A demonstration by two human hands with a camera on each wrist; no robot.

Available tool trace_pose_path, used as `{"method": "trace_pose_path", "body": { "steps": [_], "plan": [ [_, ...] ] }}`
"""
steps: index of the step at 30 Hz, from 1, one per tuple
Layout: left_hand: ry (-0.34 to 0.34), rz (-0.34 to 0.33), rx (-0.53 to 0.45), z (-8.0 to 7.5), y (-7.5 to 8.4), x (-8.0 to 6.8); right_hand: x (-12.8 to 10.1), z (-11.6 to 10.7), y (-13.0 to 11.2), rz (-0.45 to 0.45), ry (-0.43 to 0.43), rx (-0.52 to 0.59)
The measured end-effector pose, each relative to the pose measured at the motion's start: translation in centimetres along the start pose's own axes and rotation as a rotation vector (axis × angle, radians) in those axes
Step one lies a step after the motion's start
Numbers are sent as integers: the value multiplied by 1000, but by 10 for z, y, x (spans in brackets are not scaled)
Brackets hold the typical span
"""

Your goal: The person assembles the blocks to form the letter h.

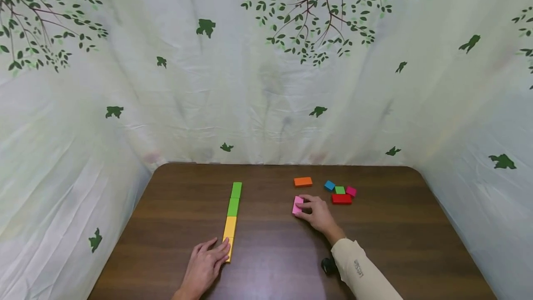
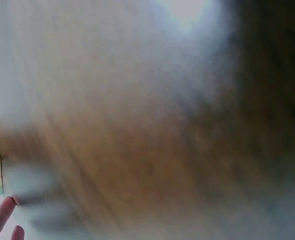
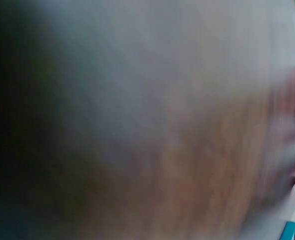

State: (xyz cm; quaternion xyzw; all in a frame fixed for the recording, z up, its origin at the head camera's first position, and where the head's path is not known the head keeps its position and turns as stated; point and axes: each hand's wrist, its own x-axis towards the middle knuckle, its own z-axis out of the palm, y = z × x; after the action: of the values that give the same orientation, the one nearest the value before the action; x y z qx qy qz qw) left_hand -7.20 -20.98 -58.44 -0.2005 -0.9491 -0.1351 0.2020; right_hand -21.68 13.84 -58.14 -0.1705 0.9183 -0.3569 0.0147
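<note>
The right hand (image 1: 318, 212) curls its fingers round a pink block (image 1: 297, 205) on the brown table (image 1: 270, 263), just short of a cluster — orange block (image 1: 303, 181), blue block (image 1: 329, 185), red block (image 1: 342, 199). The left hand (image 1: 205, 265) lies flat, fingers straight, touching the near yellow end of a yellow-and-green row (image 1: 231, 219) — both wrist views are blurred.

I see a dark brown wood-grain table (image 1: 374, 244) bearing a row of green and yellow blocks (image 1: 231, 219), a pink block (image 1: 297, 205), and orange (image 1: 302, 181), blue (image 1: 329, 185), and red (image 1: 342, 199) blocks; the white curtain (image 1: 266, 82) shows green leaves.
</note>
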Motion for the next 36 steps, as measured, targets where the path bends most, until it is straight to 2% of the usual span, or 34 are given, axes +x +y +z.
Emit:
{"method": "trace_pose_path", "body": {
  "steps": [9,14,24,31,36],
  "plan": [
    [26,-1,-9,4,-1,1,-10,7,-14,-38,-49,14],
    [10,-2,-6,3,1,3,-14,11,-19,-72,-71,40],
    [-29,-21,5,1,1,2,-24,21,-29,-157,-126,-5],
    [8,8,7,3,0,2,-29,22,-36,-205,-170,-49],
    [-5,-4,20,2,0,2,-32,25,-43,-243,-209,-89]
  ]
}}
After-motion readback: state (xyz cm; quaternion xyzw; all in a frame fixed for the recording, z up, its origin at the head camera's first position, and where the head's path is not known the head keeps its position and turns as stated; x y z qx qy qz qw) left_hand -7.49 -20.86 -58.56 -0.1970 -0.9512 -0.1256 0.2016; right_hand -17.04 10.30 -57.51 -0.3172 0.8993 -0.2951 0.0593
